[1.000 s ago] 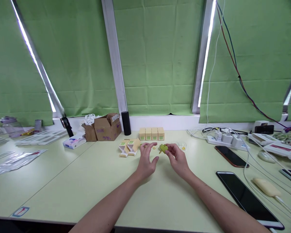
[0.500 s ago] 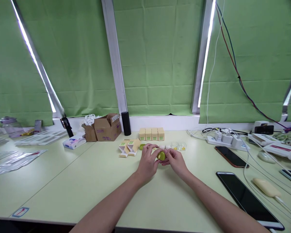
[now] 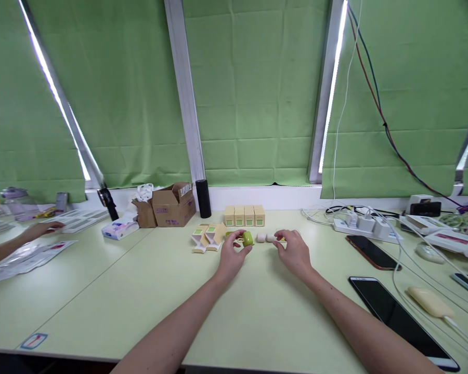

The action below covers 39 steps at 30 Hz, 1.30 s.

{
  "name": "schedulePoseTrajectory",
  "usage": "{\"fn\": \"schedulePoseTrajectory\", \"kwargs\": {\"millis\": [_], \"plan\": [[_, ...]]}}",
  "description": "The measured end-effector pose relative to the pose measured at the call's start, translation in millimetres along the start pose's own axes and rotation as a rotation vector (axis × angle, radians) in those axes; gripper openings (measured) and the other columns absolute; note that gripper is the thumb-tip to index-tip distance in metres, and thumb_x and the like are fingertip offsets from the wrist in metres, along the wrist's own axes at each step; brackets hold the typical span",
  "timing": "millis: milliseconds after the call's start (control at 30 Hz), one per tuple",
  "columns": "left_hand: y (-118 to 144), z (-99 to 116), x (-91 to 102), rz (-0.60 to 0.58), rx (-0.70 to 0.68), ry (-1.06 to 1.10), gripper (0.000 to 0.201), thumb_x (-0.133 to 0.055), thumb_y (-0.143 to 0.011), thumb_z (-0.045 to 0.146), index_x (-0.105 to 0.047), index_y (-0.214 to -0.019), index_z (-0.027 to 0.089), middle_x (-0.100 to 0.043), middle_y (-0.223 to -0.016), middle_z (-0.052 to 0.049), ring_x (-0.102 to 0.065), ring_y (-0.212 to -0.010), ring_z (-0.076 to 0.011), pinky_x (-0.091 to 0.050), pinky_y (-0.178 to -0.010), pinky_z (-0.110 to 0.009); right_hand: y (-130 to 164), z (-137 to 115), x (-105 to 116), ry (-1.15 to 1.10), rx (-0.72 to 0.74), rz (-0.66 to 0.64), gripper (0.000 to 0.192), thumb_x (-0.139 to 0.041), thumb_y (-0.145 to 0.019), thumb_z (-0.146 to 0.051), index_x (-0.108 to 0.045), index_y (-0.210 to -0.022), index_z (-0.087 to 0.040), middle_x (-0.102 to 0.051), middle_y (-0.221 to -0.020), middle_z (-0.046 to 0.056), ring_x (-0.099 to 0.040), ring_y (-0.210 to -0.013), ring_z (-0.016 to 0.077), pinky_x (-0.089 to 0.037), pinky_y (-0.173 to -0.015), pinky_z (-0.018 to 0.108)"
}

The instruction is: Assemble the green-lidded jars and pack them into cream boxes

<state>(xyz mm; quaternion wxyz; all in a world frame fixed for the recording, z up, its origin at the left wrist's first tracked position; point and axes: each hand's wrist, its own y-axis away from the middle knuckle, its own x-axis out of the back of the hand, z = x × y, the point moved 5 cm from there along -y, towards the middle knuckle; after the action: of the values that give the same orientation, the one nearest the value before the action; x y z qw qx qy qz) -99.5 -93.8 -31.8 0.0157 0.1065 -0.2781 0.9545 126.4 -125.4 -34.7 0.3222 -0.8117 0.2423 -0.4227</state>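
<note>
Head view of a pale green bench (image 3: 257, 311) under green window blinds. The left hand (image 3: 231, 258) pinches a small green round case (image 3: 247, 238) between thumb and fingertips, just above the bench surface near its far edge; whether the case is open and what it holds cannot be told. The right hand (image 3: 294, 252) rests fingers-down on the bench, narrowly curled over a small yellow piece (image 3: 281, 239); whether it grips that piece cannot be told. Between the hands lie two small white pieces (image 3: 265, 238), side by side and apart from both hands. Behind them, along the far edge, stands a row of four closed cream boxes (image 3: 244, 215), touching one another. To the left of the green case lie two opened cream cartons (image 3: 208, 235) with flaps out. Farther left an open brown cardboard box (image 3: 173, 203) sits beside a black cylinder (image 3: 203, 198); its contents are hidden. At the left edge another person's hand (image 3: 42, 228) rests on the bench.
</note>
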Motion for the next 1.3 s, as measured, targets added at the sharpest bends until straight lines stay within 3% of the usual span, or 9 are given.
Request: {"fn": "schedulePoseTrajectory", "kwargs": {"millis": [233,467,633,700,833,1000,1067,1133,1300], "plan": [[-8.2,-21.2,-4.0,-0.021,0.120,0.335,0.054,-0.086,-0.062,0.020,-0.064,-0.111,0.017,-0.073,-0.109,-0.010,-0.071,-0.095,-0.0211,-0.058,-0.089,-0.039,-18.9,3.6,-28.2,0.379,0.215,-0.150,0.031,-0.070,-0.078,-0.009,-0.074,-0.107,-0.022,-0.066,-0.122,0.015,-0.048,-0.120,0.0357,-0.043,-0.094,0.048],[-6.6,-22.2,-6.3,-0.037,0.130,0.355,0.053,-0.084,-0.059,0.015,-0.063,-0.107,0.016,-0.073,-0.107,-0.010,-0.071,-0.097,-0.0216,-0.057,-0.093,-0.041,-31.2,1.6,-51.5,0.460,0.142,-0.270,0.022,-0.065,-0.081,-0.009,-0.079,-0.094,-0.019,-0.063,-0.127,0.019,-0.043,-0.128,0.0366,-0.035,-0.103,0.050],[-7.1,-21.0,-6.0,-0.030,0.124,0.358,0.053,-0.082,-0.058,0.012,-0.063,-0.107,0.016,-0.073,-0.107,-0.011,-0.070,-0.099,-0.0225,-0.057,-0.092,-0.040,-29.8,3.5,-49.4,0.402,0.127,-0.237,0.020,-0.064,-0.081,-0.008,-0.079,-0.091,-0.018,-0.064,-0.125,0.018,-0.044,-0.126,0.0358,-0.036,-0.103,0.049],[-7.4,-19.8,-6.0,-0.026,0.117,0.354,0.052,-0.081,-0.059,0.012,-0.063,-0.108,0.016,-0.073,-0.107,-0.011,-0.070,-0.100,-0.0227,-0.056,-0.093,-0.040,-31.3,5.4,-41.7,0.252,0.051,-0.162,0.020,-0.065,-0.082,-0.011,-0.078,-0.094,-0.020,-0.066,-0.124,0.017,-0.044,-0.127,0.0358,-0.037,-0.103,0.051],[-6.8,-17.3,-6.5,-0.026,0.113,0.359,0.052,-0.078,-0.061,0.010,-0.064,-0.110,0.016,-0.074,-0.110,-0.011,-0.071,-0.101,-0.0223,-0.056,-0.094,-0.039,-32.3,14.8,-29.3,-0.432,-0.371,-0.012,0.024,-0.073,-0.079,-0.037,-0.077,-0.095,-0.020,-0.069,-0.116,0.015,-0.054,-0.116,0.0353,-0.046,-0.096,0.050],[-4.3,-13.0,-7.1,-0.037,0.118,0.389,0.052,-0.079,-0.062,0.010,-0.065,-0.111,0.016,-0.074,-0.114,-0.011,-0.070,-0.106,-0.0236,-0.054,-0.097,-0.039,-18.5,-5.4,-23.5,-0.794,-0.487,-0.097,0.047,-0.064,-0.083,-0.062,-0.076,-0.099,-0.019,-0.076,-0.101,0.011,-0.067,-0.083,0.0240,-0.051,-0.064,0.034],[-3.1,-10.9,-7.3,-0.044,0.124,0.404,0.052,-0.080,-0.062,0.011,-0.065,-0.112,0.016,-0.073,-0.115,-0.012,-0.069,-0.107,-0.0239,-0.054,-0.097,-0.038,-6.1,-15.3,-25.4,-1.155,-0.604,-0.180,0.043,-0.079,-0.074,-0.057,-0.076,-0.097,-0.021,-0.076,-0.102,0.010,-0.067,-0.084,0.0221,-0.050,-0.063,0.030],[-2.0,-8.7,-7.6,-0.053,0.127,0.421,0.052,-0.081,-0.063,0.011,-0.065,-0.112,0.016,-0.073,-0.116,-0.012,-0.069,-0.107,-0.0239,-0.053,-0.097,-0.038,4.7,-23.9,-25.2,-1.341,-0.697,-0.244,0.042,-0.087,-0.068,-0.052,-0.076,-0.093,-0.021,-0.076,-0.103,0.009,-0.067,-0.085,0.0215,-0.049,-0.063,0.029],[-0.9,-6.2,-8.7,-0.072,0.138,0.446,0.051,-0.080,-0.062,0.009,-0.066,-0.110,0.017,-0.074,-0.115,-0.012,-0.069,-0.107,-0.0244,-0.053,-0.096,-0.037,13.6,-33.7,-22.0,-1.430,-0.720,-0.315,0.043,-0.091,-0.065,-0.046,-0.073,-0.096,-0.022,-0.077,-0.110,0.010,-0.068,-0.093,0.0233,-0.050,-0.066,0.029]]}}
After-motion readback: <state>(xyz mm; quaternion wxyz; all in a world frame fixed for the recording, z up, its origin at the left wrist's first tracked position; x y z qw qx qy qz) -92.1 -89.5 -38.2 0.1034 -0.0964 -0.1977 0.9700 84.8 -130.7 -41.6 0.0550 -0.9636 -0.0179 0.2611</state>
